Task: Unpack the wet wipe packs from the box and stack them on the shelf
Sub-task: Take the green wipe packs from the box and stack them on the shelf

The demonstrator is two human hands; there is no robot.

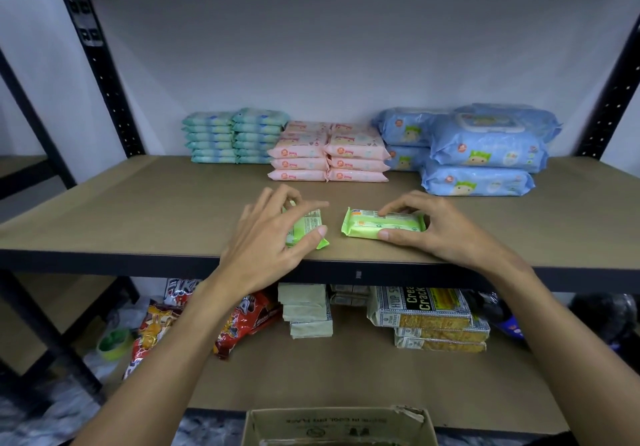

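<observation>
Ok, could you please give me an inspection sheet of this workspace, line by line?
Surface: brown shelf board in a black metal frame.
Job's things: left green pack and right green pack lie apart near the front edge; teal stacks, pink stacks and blue packs at the back; cardboard box below.
Clutter: snack bags and cracker packs on the lower shelf; green tape roll at lower left.
Grippers: left hand grips the left green pack; right hand pinches the right green pack.
Cables: nothing seen.
Surroundings: white wall behind.
</observation>
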